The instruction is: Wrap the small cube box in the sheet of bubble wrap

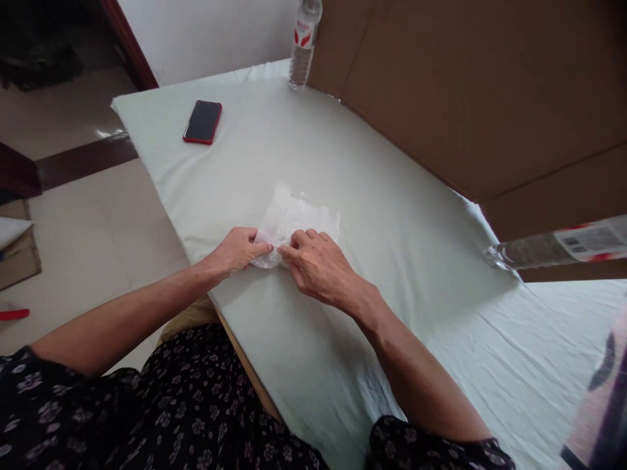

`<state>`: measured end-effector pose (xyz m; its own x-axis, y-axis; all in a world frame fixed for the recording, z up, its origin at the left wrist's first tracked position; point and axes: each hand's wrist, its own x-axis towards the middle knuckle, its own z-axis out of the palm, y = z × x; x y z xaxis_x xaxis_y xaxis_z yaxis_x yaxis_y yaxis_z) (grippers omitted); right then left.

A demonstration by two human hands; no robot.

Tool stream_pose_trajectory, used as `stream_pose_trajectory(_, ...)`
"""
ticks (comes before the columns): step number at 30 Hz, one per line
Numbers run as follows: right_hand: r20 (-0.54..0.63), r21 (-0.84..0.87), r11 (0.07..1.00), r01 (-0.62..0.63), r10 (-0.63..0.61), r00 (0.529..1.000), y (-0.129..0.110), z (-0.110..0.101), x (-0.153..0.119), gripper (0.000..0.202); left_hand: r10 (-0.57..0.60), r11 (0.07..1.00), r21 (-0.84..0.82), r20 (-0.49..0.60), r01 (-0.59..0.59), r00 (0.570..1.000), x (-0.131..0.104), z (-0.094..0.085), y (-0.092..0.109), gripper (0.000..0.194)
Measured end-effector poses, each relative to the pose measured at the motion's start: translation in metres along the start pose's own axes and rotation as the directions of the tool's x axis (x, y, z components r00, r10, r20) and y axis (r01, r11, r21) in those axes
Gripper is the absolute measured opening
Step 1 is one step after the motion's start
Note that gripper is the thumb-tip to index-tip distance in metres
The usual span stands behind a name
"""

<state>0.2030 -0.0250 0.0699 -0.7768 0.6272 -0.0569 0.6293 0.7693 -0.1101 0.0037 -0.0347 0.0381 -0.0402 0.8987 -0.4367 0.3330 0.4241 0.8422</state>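
A translucent white sheet of bubble wrap lies on the cloth-covered table in front of me. Its near left corner is pinched between the thumb and fingers of my left hand. My right hand rests over the sheet's near edge, its thumb and index finger pressed together on the wrap close to my left thumb. The fingertips of both hands nearly meet. Whether anything lies under or inside the wrap is hidden.
A phone in a red case lies at the back left. An upright water bottle stands by the wall, beside a large brown cardboard panel. Another clear bottle is at the right against the cardboard. The table's left edge drops to the tiled floor.
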Motion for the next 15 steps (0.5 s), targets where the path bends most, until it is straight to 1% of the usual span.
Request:
stream_pose_trajectory(5,0.016,-0.062,0.998,-0.001,0.002,1.000,-0.003,-0.004,0.001,0.025,0.072,0.991,0.121,-0.051,-0.065,0.996,0.001,0.004,0.004,0.015)
stream_pose_trajectory(7,0.020,-0.065,0.998,-0.017,0.018,1.000,-0.004,-0.006,0.002,0.028,0.085,0.989,0.122,-0.055,-0.078,0.995,0.003,0.005,0.005,0.013)
stream_pose_trajectory(11,0.032,-0.022,0.998,-0.056,0.057,0.998,-0.003,-0.007,0.002,0.027,0.042,0.998,-0.034,-0.015,-0.043,0.999,0.005,0.013,0.009,0.006)
stream_pose_trajectory(15,-0.001,0.062,0.995,-0.080,0.080,0.997,0.000,-0.005,-0.002,0.026,-0.011,0.984,-0.179,0.048,0.019,0.999,0.001,0.021,0.020,0.007)
